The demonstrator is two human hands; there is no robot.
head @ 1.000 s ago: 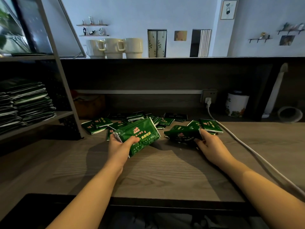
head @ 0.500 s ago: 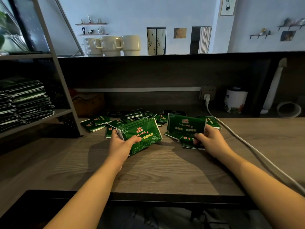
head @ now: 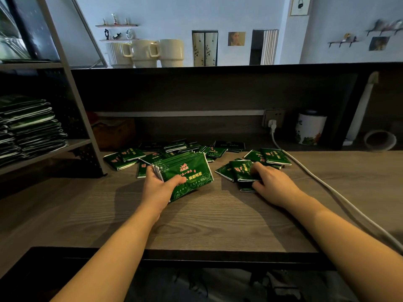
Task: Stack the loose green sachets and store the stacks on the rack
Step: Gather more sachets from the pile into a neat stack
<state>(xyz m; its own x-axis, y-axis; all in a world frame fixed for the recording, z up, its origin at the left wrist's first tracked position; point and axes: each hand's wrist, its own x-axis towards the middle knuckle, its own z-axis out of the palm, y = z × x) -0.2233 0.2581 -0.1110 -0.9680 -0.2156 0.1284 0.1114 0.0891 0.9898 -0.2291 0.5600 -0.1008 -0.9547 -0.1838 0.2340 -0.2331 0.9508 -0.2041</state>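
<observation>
— What differs from half a second ago?
— The right hand (head: 271,184) has lowered its sachets (head: 241,171) onto the counter (head: 207,219), fingers curled over them.
— And the left hand (head: 158,188)?
— Still gripping its stack (head: 187,174) mid-counter; loose sachets (head: 130,156) stay along the back edge.
</observation>
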